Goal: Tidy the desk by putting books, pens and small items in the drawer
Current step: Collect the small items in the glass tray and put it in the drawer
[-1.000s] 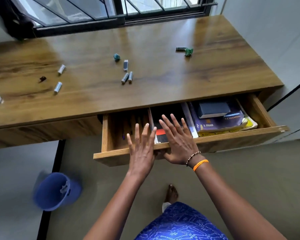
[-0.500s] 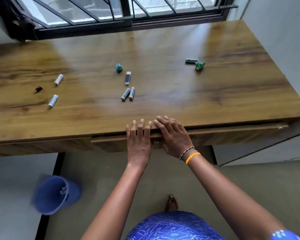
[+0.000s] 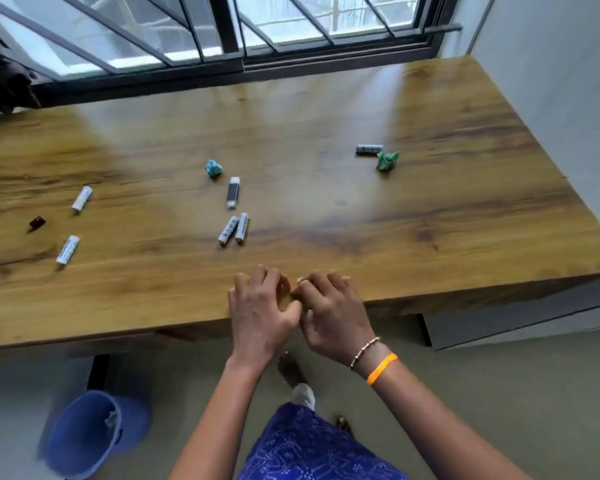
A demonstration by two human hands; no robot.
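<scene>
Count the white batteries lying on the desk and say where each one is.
5. Two at the left, a touching pair in the middle, one at far right beside green paper.

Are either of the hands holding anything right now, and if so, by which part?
Nothing visible is held. The left hand and right hand hover with loosely curled fingers over the desk's front edge.

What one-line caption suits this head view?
Both hands, left and right, hover at the wooden desk's front edge; white cylindrical batteries lie scattered.
</scene>
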